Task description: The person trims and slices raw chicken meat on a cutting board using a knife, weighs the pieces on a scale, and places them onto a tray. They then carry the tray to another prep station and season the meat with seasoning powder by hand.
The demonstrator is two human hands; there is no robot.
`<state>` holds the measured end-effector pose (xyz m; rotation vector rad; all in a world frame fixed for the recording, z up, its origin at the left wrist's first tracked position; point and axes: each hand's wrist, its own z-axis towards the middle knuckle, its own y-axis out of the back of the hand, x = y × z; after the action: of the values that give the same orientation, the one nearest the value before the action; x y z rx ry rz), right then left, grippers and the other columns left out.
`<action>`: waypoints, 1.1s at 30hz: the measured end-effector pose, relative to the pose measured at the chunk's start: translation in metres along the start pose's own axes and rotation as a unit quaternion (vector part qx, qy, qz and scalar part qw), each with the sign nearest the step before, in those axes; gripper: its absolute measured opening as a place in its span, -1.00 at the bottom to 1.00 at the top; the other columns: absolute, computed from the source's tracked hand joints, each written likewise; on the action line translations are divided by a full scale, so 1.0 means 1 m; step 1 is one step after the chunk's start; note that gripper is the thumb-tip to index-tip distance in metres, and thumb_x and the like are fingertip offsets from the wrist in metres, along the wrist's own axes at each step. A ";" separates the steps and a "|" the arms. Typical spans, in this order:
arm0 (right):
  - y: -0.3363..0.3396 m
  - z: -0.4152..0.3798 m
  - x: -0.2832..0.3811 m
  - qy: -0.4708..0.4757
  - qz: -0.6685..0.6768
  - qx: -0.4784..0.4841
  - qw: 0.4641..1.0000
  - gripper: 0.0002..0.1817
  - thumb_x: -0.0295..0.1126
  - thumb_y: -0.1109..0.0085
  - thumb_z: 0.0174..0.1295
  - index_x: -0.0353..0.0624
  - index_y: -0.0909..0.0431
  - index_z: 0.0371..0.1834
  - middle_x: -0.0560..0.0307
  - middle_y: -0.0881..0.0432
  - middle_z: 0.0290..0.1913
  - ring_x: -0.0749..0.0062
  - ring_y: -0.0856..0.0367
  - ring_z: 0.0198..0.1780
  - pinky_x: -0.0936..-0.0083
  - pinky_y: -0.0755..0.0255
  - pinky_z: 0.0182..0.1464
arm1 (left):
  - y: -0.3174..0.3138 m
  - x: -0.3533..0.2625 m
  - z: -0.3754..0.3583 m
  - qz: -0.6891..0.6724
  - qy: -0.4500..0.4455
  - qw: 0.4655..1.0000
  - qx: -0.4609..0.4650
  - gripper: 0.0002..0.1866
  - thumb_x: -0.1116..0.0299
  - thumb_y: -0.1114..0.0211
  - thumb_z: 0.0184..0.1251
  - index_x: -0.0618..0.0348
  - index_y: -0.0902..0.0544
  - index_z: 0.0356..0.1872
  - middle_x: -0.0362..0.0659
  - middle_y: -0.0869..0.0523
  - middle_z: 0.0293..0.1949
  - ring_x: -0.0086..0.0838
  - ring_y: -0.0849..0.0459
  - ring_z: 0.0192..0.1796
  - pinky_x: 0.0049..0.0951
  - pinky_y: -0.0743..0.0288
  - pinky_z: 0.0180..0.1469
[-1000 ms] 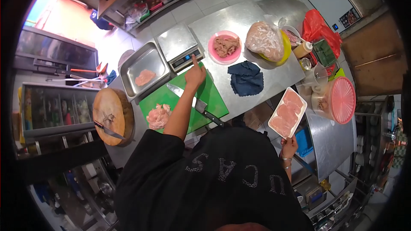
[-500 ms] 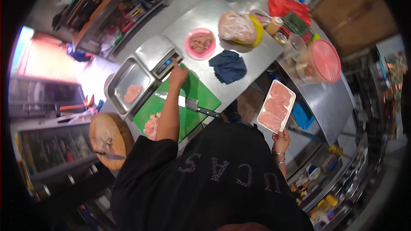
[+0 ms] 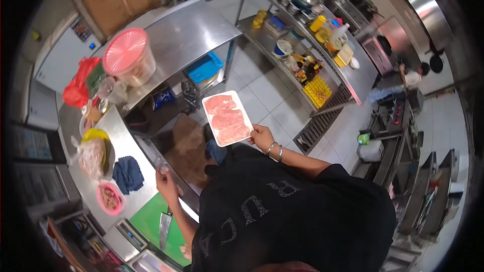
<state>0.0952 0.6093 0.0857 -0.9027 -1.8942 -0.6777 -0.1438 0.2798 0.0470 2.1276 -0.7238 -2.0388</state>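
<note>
My right hand [image 3: 261,137] grips the near corner of a white foam tray [image 3: 248,121] with several pale pink slices of raw meat [image 3: 227,118] side by side on it. The tray is held up over the floor, in front of my body. My left hand [image 3: 166,182] is at the steel table's front edge with fingers pinched; a small, clear, shiny bit shows at the fingertips, too blurred to name. Below that hand a knife [image 3: 165,229] lies on the green cutting board [image 3: 146,216], with pieces of raw meat [image 3: 185,251] partly hidden by my arm.
On the steel table [image 3: 136,153] are a dark blue cloth [image 3: 128,175], a pink bowl of meat [image 3: 110,197], a bagged lump [image 3: 92,158] and a scale [image 3: 130,235]. A lidded bucket [image 3: 129,58] stands on the farther counter [image 3: 194,27]. Shelving with bottles [image 3: 317,23] is right.
The view has swung to the right. My left hand has left the scale and come back to the table's front edge. The meat tray is still in my right hand.
</note>
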 end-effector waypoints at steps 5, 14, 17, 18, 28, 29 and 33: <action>0.056 -0.019 -0.030 -0.006 0.073 -0.067 0.995 -0.70 -0.58 0.04 0.33 -0.37 -0.68 -0.01 0.17 -0.69 -0.36 0.62 -0.60 -0.45 0.64 -0.47 -0.43 | -0.047 -0.031 -0.011 0.100 -0.069 0.986 0.115 -0.52 0.21 -0.35 0.44 0.19 -0.60 0.29 -0.23 -0.59 -0.49 -0.57 -0.46 -0.45 -0.50 -0.40 -0.33; 0.133 -0.037 -0.055 0.047 0.175 -0.148 0.972 -0.67 -0.61 0.04 0.34 -0.39 -0.61 0.10 0.18 -0.66 -0.32 0.60 -0.56 -0.43 0.65 -0.45 -0.40 | -0.097 -0.072 -0.034 0.203 -0.106 0.959 0.170 -0.46 0.14 -0.36 0.40 0.18 -0.57 0.31 -0.09 -0.66 -0.43 -0.43 -0.60 -0.39 -0.37 -0.51 -0.25; 0.168 -0.042 -0.059 0.065 0.182 -0.161 0.968 -0.66 -0.61 0.04 0.33 -0.38 -0.61 0.10 0.18 -0.66 -0.35 0.59 -0.56 -0.44 0.63 -0.46 -0.39 | -0.119 -0.052 -0.047 0.221 -0.121 0.954 0.163 -0.47 0.12 -0.35 0.40 0.22 -0.58 0.28 0.03 -0.73 -0.32 -0.20 -0.71 -0.28 -0.23 -0.56 -0.14; 0.183 -0.043 -0.064 0.073 0.186 -0.167 0.965 -0.66 -0.61 0.04 0.33 -0.38 -0.61 0.10 0.18 -0.66 -0.35 0.59 -0.56 -0.44 0.63 -0.46 -0.39 | -0.127 -0.047 -0.054 0.218 -0.131 0.953 0.165 -0.47 0.12 -0.35 0.40 0.22 -0.58 0.28 0.03 -0.73 -0.32 -0.20 -0.71 -0.28 -0.23 -0.56 -0.14; 0.365 -0.047 -0.131 0.019 0.130 -0.200 0.971 -0.61 -0.61 0.06 0.33 -0.29 -0.63 0.16 0.15 -0.70 -0.33 0.59 -0.62 -0.46 0.61 -0.50 -0.44 | -0.210 0.116 -0.104 0.334 -0.029 0.929 0.157 -0.58 0.13 -0.38 0.25 0.36 -0.70 -0.13 0.17 -0.76 -0.33 0.08 -0.75 -0.19 -0.03 -0.58 -0.14; 0.382 -0.050 -0.139 0.016 0.132 -0.204 0.970 -0.61 -0.61 0.06 0.33 -0.29 -0.63 0.16 0.15 -0.70 -0.33 0.59 -0.62 -0.46 0.61 -0.50 -0.44 | -0.214 0.139 -0.110 0.320 -0.001 0.933 0.163 -0.60 0.14 -0.38 0.24 0.37 -0.71 -0.20 0.13 -0.76 -0.42 0.06 -0.76 -0.29 -0.02 -0.58 -0.24; 0.446 -0.048 -0.157 -0.007 0.154 -0.263 0.952 -0.68 -0.61 0.06 0.32 -0.34 -0.66 0.02 0.17 -0.68 -0.36 0.57 -0.62 -0.47 0.59 -0.50 -0.47 | -0.234 0.072 -0.201 0.346 0.170 0.898 0.214 -0.50 0.00 -0.32 0.25 0.37 -0.75 -0.23 0.18 -0.79 -0.35 -0.03 -0.82 -0.18 -0.01 -0.61 -0.18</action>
<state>0.5302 0.7836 0.0070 -1.5047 -1.5500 -1.0029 0.1104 0.4079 -0.0920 1.9082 -1.6773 -1.1745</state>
